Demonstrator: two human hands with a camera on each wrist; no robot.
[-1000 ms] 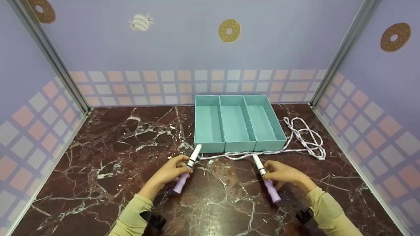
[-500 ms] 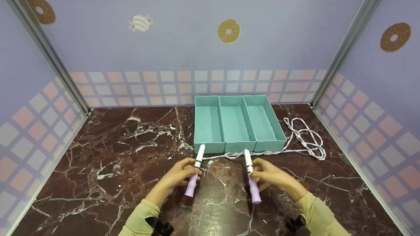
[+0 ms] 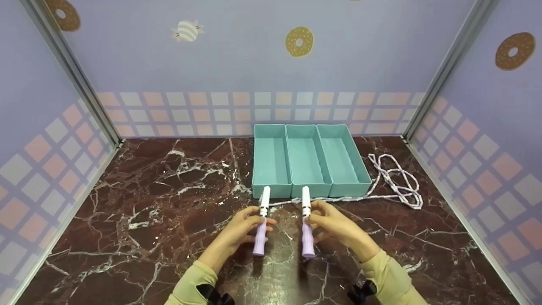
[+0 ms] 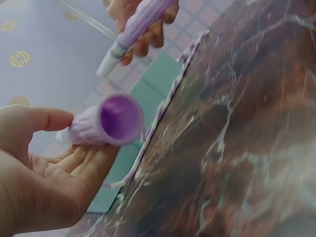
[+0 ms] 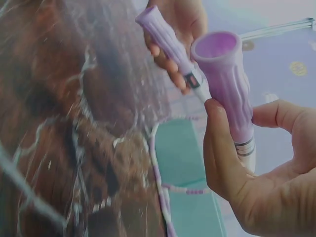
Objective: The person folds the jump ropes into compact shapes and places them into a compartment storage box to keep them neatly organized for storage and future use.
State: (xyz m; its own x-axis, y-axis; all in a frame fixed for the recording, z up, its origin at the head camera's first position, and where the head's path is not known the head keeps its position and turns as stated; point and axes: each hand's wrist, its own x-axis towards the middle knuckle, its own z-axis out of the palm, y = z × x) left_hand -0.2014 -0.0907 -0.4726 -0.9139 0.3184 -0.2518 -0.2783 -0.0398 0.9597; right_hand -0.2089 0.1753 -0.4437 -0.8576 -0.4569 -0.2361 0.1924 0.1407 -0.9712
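A beaded jump rope has two handles with ridged purple grips and white tips. My left hand (image 3: 245,228) pinches the left handle (image 3: 260,239) between thumb and fingers, its white tip pointing away from me. In my right hand (image 3: 334,222), the right handle (image 3: 308,241) is pinched the same way, roughly parallel and a short gap apart. Both are raised over the table. The left wrist view looks into the hollow purple end of one handle (image 4: 121,121). White-and-purple beaded rope (image 3: 398,186) runs along the box's front and lies in loops at the right.
A teal box (image 3: 271,190) with three long compartments stands behind the handles, near the back wall. Dark red marbled tabletop (image 3: 148,203) spreads to both sides. Patterned lilac walls (image 3: 237,63) enclose the left, back and right.
Both hands have come towards each other, bringing the two handles closer together and nearly parallel. The box and the looped rope at the right stay put; the view shifts slightly.
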